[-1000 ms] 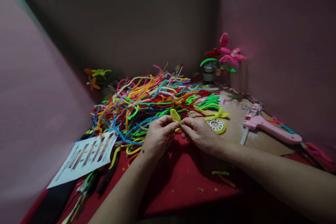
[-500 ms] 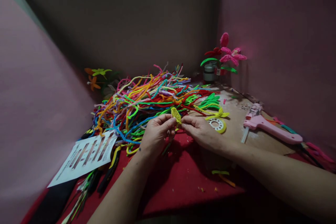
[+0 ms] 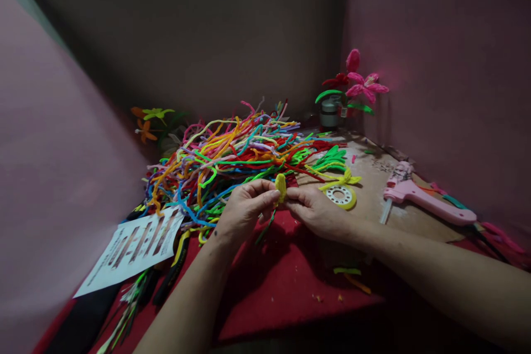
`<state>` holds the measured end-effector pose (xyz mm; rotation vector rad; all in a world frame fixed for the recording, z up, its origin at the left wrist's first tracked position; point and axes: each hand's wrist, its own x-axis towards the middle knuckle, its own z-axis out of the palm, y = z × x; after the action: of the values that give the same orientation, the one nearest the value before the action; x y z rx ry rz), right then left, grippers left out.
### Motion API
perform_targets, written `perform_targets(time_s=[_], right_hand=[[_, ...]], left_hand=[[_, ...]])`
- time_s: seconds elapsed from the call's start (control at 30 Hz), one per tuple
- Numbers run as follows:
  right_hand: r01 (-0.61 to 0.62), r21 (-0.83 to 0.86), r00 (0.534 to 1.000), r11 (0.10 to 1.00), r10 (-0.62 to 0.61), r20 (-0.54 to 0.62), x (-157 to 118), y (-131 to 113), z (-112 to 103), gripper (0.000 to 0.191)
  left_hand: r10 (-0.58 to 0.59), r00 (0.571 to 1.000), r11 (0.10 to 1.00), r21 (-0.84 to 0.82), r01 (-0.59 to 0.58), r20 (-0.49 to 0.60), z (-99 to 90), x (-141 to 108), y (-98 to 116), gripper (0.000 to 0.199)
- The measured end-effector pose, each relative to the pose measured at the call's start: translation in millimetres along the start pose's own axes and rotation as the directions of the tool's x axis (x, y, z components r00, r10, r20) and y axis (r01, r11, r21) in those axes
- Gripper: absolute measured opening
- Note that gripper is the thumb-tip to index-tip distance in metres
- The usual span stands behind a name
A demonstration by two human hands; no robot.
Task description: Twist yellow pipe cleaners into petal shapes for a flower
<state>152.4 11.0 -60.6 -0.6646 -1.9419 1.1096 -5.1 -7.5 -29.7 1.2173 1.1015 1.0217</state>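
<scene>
A small yellow pipe-cleaner petal [image 3: 281, 187] stands upright between my two hands, above the red cloth. My left hand [image 3: 251, 204] pinches its lower left side between thumb and fingertips. From the right, my right hand [image 3: 311, 204] has its fingers closed at the petal's lower edge. A thin green stem [image 3: 267, 229] hangs below the left fingertips; whether it joins the petal is hidden by the fingers. Just behind the hands lies a heap of multicoloured pipe cleaners [image 3: 232, 149]. A yellow pipe-cleaner flower [image 3: 348, 178] lies beyond my right hand.
Right of the hands, a pink glue gun [image 3: 427, 202] and a yellow tape roll [image 3: 341, 197] rest on a brown board [image 3: 427, 229]. At left are a printed sheet [image 3: 133, 249] and black-and-yellow pliers [image 3: 176, 265]. Pink flowers [image 3: 367, 87] stand at the back right.
The yellow petal has turned from leaning left with its looped face showing to upright and narrower. Both hands keep hold and have shifted only slightly.
</scene>
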Motion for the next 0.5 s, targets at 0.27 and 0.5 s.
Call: perform_targets(time_s=[0.27,0.5], right_hand=[[-0.101,0.123,0.995,0.987,0.1,0.019,-1,-4,3,0.017],[-0.386,0.356,0.921,0.851,0.335,0.199,-2,-8,4,0.017]], left_hand=[[-0.008,0.998,1.0,0.012,0.008,0.06,-2.4,-2,2,0.02],[0.005,0.997,0.985,-0.173,-0.018,-0.071,5.4,2,-7,0.02]])
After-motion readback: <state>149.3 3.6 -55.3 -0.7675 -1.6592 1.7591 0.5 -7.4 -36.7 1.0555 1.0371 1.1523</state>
